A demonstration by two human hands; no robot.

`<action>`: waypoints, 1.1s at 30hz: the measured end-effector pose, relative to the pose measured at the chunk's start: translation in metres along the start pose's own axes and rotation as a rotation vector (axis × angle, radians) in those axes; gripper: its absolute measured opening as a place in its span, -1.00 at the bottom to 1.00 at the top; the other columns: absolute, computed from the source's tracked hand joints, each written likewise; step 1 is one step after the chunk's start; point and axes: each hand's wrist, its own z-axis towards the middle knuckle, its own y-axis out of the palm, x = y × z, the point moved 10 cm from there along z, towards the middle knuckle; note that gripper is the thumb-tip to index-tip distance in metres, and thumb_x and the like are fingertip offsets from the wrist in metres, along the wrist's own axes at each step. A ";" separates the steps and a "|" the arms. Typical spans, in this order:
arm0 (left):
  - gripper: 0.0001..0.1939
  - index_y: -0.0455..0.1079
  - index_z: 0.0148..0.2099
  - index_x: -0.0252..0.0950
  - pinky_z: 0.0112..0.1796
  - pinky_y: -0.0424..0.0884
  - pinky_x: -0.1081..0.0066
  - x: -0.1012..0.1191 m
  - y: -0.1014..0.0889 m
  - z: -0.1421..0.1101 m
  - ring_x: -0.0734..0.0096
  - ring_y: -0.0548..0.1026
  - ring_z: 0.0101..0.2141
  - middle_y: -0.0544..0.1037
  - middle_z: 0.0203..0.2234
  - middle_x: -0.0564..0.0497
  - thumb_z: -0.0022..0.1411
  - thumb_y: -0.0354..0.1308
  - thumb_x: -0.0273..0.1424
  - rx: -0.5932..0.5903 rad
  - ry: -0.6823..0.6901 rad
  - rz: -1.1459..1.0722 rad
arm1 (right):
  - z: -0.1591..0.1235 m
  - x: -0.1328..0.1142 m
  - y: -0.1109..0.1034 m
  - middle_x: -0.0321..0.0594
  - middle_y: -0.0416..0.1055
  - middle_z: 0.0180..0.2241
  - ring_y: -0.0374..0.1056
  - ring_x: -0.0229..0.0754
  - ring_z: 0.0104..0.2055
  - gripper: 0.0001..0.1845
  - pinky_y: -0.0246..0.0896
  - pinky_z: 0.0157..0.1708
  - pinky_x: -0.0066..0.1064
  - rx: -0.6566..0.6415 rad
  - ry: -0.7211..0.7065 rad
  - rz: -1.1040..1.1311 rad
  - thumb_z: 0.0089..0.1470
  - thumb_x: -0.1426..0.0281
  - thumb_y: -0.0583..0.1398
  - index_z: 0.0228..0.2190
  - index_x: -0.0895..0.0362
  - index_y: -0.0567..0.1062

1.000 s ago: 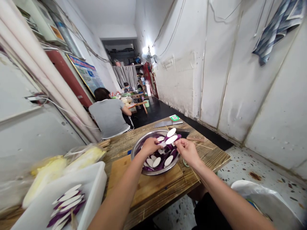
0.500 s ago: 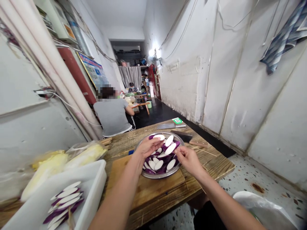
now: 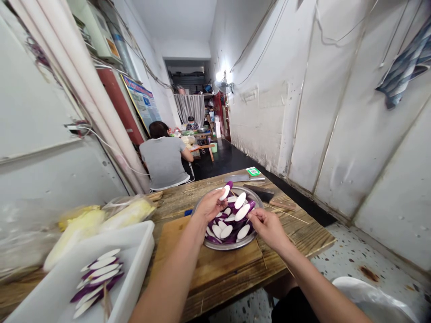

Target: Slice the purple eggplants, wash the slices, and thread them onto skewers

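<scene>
My left hand (image 3: 211, 205) is closed on an eggplant slice (image 3: 224, 193), white-faced with purple skin, above the left part of a metal bowl (image 3: 249, 242). My right hand (image 3: 266, 224) pinches at the bowl's right side, its fingertips close to more eggplant slices (image 3: 242, 211). A thin bamboo skewer (image 3: 233, 193) shows beside the left hand's slice and lines up with the right fingertips; slices hide most of it. Many cut eggplant slices fill the bowl, which stands partly on a wooden cutting board (image 3: 215, 264).
At left, a white tray (image 3: 143, 251) holds skewered eggplant slices (image 3: 101, 273), beside plastic bags (image 3: 126, 215). A cleaver (image 3: 244, 178), a dark-bladed knife (image 3: 283, 204) and loose skewers (image 3: 292, 216) lie beyond the bowl. A lined bin (image 3: 367, 296) stands at right; a person (image 3: 166, 161) sits ahead.
My left hand has raised and tilted its eggplant slice, so more purple skin shows at the top. My right hand stays at the bowl's right side. The whole view has shifted slightly.
</scene>
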 end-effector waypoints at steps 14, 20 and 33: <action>-0.93 0.23 -0.21 -0.41 -0.76 0.07 0.77 -0.012 0.014 -0.009 0.84 0.13 -0.76 0.33 -0.56 0.09 0.30 -0.07 -0.54 -0.038 -0.298 -0.436 | -0.003 -0.003 0.014 -0.41 0.09 -0.71 -0.04 -0.34 -0.63 -0.71 -0.14 -0.65 -0.51 -0.031 0.082 0.095 -0.02 0.23 0.10 -0.63 0.13 0.33; -0.93 0.22 -0.25 -0.38 -0.77 0.07 0.78 -0.012 0.013 -0.006 0.89 0.13 -0.75 0.42 -0.37 -0.06 0.30 -0.07 -0.56 -0.039 -0.291 -0.440 | -0.003 -0.001 0.015 -0.41 0.09 -0.71 -0.05 -0.35 -0.64 -0.70 -0.16 -0.66 -0.51 -0.030 0.078 0.072 -0.01 0.22 0.10 -0.63 0.13 0.33; -0.94 0.24 -0.31 -0.38 -0.82 -0.02 0.77 -0.007 0.011 -0.007 0.89 0.06 -0.78 0.41 -0.43 -0.03 0.23 0.02 -0.60 0.068 -0.218 -0.333 | -0.003 -0.002 0.014 -0.40 0.10 -0.71 -0.03 -0.34 -0.63 -0.72 -0.15 -0.66 -0.51 -0.021 0.061 0.029 -0.01 0.24 0.09 -0.64 0.13 0.35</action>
